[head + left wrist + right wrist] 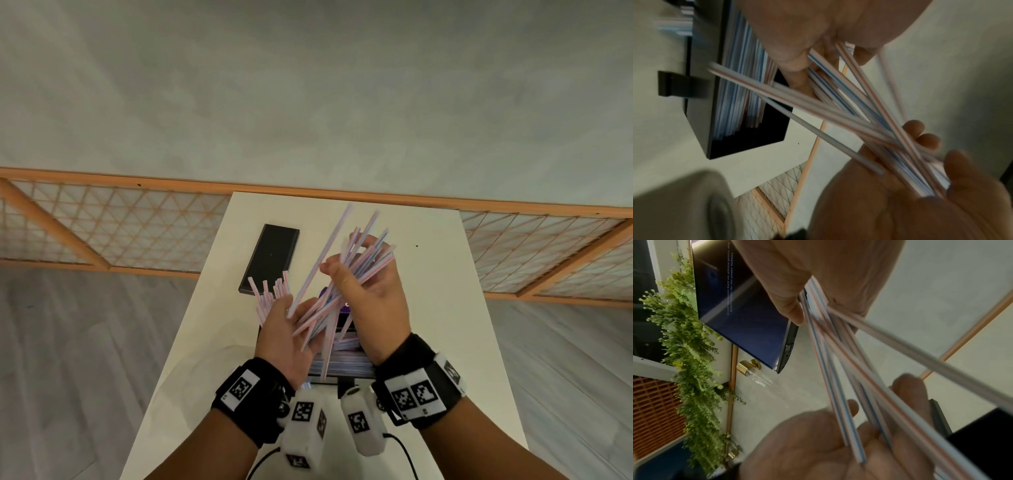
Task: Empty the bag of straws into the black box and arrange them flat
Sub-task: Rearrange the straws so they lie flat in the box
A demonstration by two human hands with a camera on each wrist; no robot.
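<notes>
Both hands hold one untidy, crossed bundle of red- and blue-striped straws [342, 274] in the air above the black box [322, 379]. My left hand [291, 308] grips the bundle's lower end between thumb and fingers [920, 134]. My right hand [352, 257] curls round its upper part, where the straws [838, 386] fan outward. More straws [744, 81] lie flat and parallel inside the box [701, 113], which the hands mostly hide in the head view. Something purple and printed [342, 303] shows beneath the hands; I cannot tell what it is.
The box stands on a narrow white table [428, 308]. A flat black lid [270, 262] lies at the table's back left. Behind the table runs a low wooden lattice rail [113, 226]. A black cable [407, 452] trails near the front edge.
</notes>
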